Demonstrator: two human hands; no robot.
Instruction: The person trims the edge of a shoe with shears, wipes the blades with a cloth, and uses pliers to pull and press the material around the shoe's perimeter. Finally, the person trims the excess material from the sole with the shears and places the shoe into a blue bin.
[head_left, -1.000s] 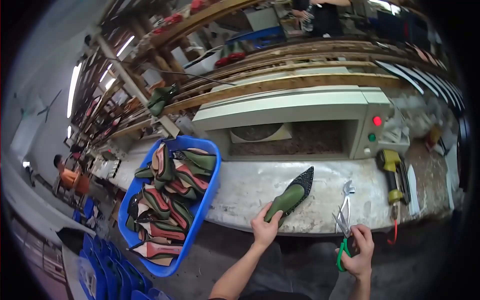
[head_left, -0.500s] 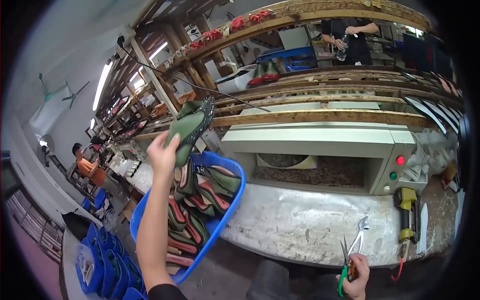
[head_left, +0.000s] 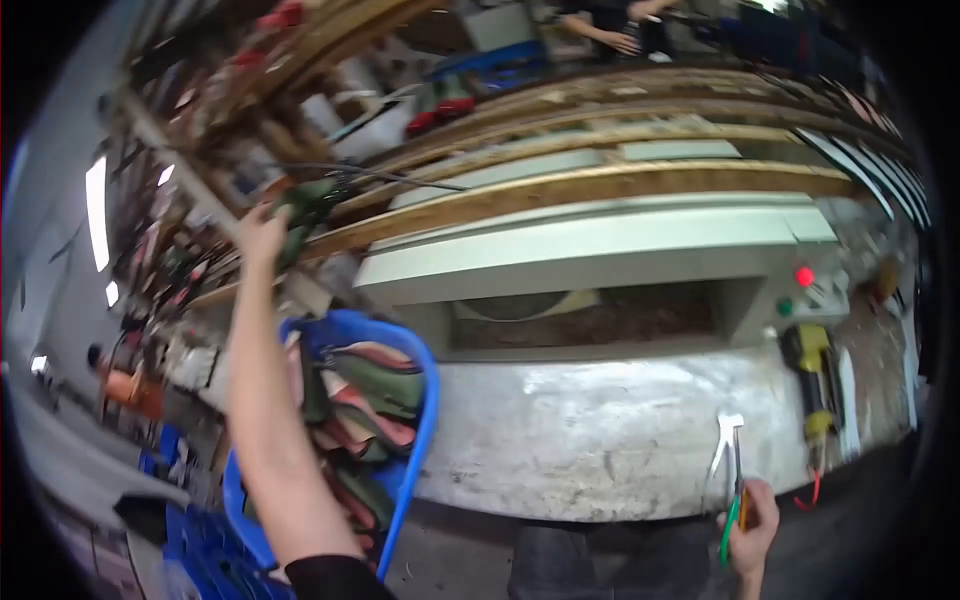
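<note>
Left hand [head_left: 262, 228] raised high, grip closed on green shoe [head_left: 312, 203]. Shoe just right of grip, by wooden rack [head_left: 600, 185], blurred. Right hand [head_left: 752, 520] low at tabletop [head_left: 600, 440] edge, grip wrapped around pliers [head_left: 728, 450], metal end above grip. Blue basket [head_left: 425, 400] of shoes below left grip.

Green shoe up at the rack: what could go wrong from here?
The left hand holds the green shoe high against the wooden rack; the grip is blurred and may be slight, so it could fall toward the blue bin. The right hand holds pliers pointing up, which could snag.
</note>
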